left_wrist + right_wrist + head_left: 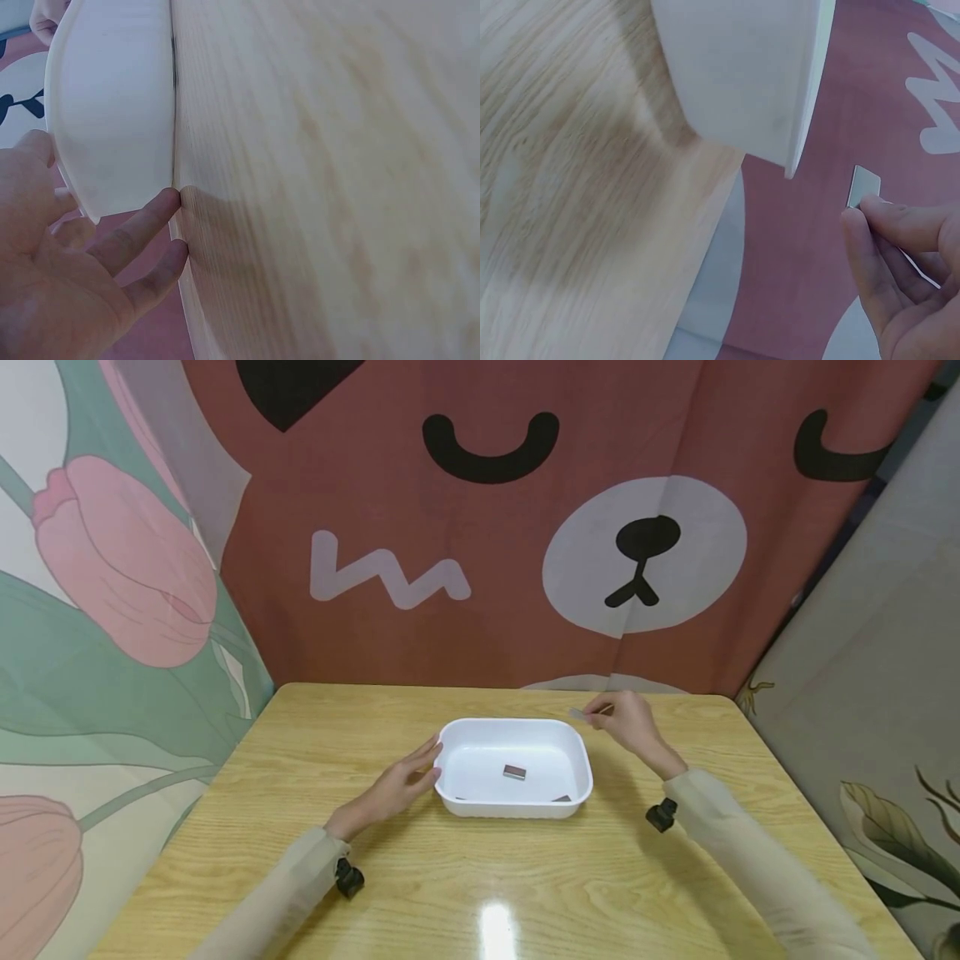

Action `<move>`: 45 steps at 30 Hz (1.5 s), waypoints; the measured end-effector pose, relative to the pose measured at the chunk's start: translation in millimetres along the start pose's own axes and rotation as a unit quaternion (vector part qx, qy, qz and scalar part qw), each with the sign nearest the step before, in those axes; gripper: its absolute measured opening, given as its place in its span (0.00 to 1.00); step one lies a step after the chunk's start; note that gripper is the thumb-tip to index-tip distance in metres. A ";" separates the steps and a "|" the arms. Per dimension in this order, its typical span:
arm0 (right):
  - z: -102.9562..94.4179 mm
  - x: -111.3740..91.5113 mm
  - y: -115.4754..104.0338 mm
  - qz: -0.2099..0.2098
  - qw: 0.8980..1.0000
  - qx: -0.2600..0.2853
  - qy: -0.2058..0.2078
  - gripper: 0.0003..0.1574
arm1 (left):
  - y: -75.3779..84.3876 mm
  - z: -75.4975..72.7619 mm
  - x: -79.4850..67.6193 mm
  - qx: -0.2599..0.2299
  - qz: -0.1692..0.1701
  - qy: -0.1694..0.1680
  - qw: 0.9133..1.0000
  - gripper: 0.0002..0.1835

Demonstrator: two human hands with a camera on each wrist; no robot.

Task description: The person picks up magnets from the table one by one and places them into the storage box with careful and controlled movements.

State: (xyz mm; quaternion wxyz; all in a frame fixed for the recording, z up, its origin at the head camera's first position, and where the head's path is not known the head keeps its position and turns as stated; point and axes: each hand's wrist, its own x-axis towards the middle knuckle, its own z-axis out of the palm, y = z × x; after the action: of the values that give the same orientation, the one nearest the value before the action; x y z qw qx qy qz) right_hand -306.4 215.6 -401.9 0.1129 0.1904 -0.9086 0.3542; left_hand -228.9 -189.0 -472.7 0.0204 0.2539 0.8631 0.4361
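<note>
A white plastic tray (513, 809) sits on the wooden table. My left hand (397, 787) rests against its left end, the thumb and a fingertip at the rim. In the left wrist view, the other fingers of this hand (82, 255) stretch toward the tabletop, fairly straight. My right hand (630, 723) is raised just beyond the tray's back right corner. Between thumb and forefinger it pinches a small flat grey rectangular piece (865, 186) with a shiny edge. A small rectangular piece (514, 772) with a dark reddish-brown top and pale edges lies on the tray floor.
Another dark piece (562, 798) shows partly behind the tray's front wall, and a sliver of something is visible at front left. The wooden table (360, 877) extends around the tray. Printed curtains (495, 527) hang behind and at both sides.
</note>
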 end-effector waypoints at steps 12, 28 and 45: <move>7.7 8.5 -17.5 -0.011 1.000 0.008 -0.015 0.04 | -1.1 0.7 0.0 -0.001 0.004 0.002 1.000 0.31; 17.9 20.1 -33.3 -0.032 0.999 0.005 -0.017 0.02 | -3.2 1.3 -0.3 0.000 0.004 0.005 1.000 0.31; 28.1 34.9 -49.1 -0.056 0.997 0.017 -0.047 0.03 | -3.4 1.2 0.2 0.004 0.005 0.007 1.000 0.31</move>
State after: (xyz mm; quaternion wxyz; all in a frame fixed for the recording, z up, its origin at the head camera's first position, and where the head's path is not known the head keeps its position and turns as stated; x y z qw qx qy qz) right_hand -318.9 153.8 -380.8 0.0865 0.2596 -0.8945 0.3536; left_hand -230.2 -189.7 -475.9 0.0112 0.2552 0.8636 0.4346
